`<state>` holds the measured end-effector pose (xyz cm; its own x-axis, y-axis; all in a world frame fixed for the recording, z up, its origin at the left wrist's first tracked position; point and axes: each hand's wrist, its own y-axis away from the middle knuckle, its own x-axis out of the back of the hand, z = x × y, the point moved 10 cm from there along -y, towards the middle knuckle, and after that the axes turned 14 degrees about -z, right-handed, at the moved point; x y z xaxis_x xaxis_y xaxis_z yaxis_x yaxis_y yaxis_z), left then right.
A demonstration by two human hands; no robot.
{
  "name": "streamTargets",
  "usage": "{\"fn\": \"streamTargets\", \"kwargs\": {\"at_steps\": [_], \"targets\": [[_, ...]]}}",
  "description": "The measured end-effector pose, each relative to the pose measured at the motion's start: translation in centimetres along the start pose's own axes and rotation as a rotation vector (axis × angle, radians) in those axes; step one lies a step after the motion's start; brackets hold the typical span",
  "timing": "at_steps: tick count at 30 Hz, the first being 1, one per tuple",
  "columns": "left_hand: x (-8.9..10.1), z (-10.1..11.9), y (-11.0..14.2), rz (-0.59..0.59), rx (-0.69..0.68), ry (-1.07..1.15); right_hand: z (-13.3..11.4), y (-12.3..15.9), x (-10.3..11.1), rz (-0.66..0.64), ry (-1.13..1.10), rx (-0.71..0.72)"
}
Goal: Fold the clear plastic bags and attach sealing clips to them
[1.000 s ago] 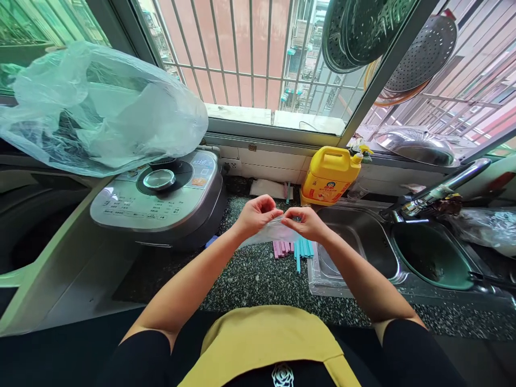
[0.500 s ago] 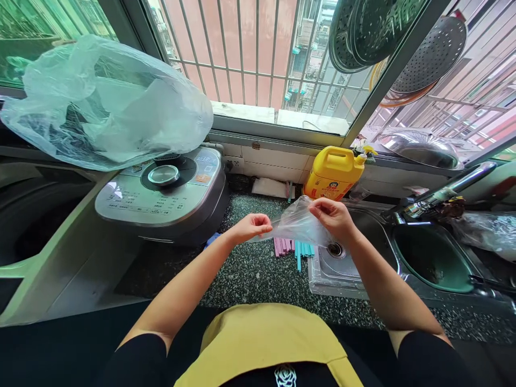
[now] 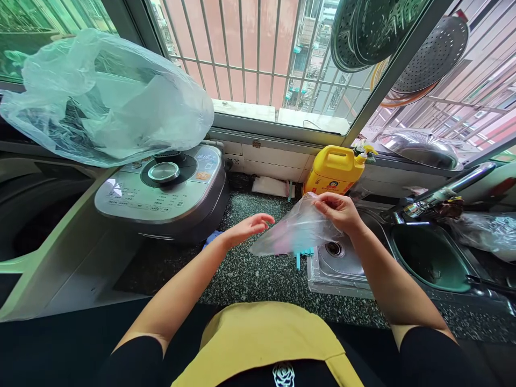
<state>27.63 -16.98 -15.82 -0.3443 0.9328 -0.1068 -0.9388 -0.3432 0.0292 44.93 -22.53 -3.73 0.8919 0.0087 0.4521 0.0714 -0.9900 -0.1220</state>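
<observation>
Over on the far left, a big plastic bag (image 3: 121, 107) is bulging over the back of the rice cooker (image 3: 153, 201), whose round knob is facing up. Moving right, here's the left hand (image 3: 248, 227), and it's holding nothing: its fingers are curving loosely, standing a little apart, and they're pointing toward the clear bag (image 3: 290, 231) without touching it, just off its left side. That clear bag is hanging above the speckled counter (image 3: 242, 282), right between the two hands, its loose lower corner slanting down toward the left. A blur of pink is showing through the film, and the turquoise sticks (image 3: 298, 260) are poking out below its edge. Behind it all, the yellow jug (image 3: 336, 169) is standing upright near the window wall. And there's the right hand (image 3: 338, 214), doing all the holding: thumb and fingers are pinching the clear bag near its top. Beyond, the steel sink (image 3: 346, 269) is lying below the right forearm, the green basin (image 3: 429, 260) is sitting further right, and the tap (image 3: 447, 191) is slanting above it.
</observation>
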Motion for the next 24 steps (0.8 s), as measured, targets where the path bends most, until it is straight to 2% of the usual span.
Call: {"fn": "streamTargets", "kwargs": {"at_steps": [3,8,14,17,21,24], "targets": [[-0.2,2.7,-2.0,0.074,-0.114,0.036,-0.6,-0.8,-1.1,-0.069,-0.007,0.003],[-2.5,3.3,-4.4,-0.002,-0.023,0.026,-0.8,-1.5,-1.4,-0.097,-0.024,-0.021],[-1.7,2.1,-4.5,0.083,0.028,-0.099,-1.1,-0.9,-0.5,-0.064,-0.002,-0.027],[-1.1,0.8,-3.9,0.061,0.035,-0.04,-1.4,-0.6,0.6,-0.015,0.013,-0.011],[0.3,-0.6,-2.6,0.094,-0.01,0.067,-1.3,-0.5,1.2,-0.003,-0.003,-0.015],[0.1,-2.1,-2.4,0.032,0.016,0.139,-1.2,-0.7,1.2,-0.021,-0.034,-0.035]]}}
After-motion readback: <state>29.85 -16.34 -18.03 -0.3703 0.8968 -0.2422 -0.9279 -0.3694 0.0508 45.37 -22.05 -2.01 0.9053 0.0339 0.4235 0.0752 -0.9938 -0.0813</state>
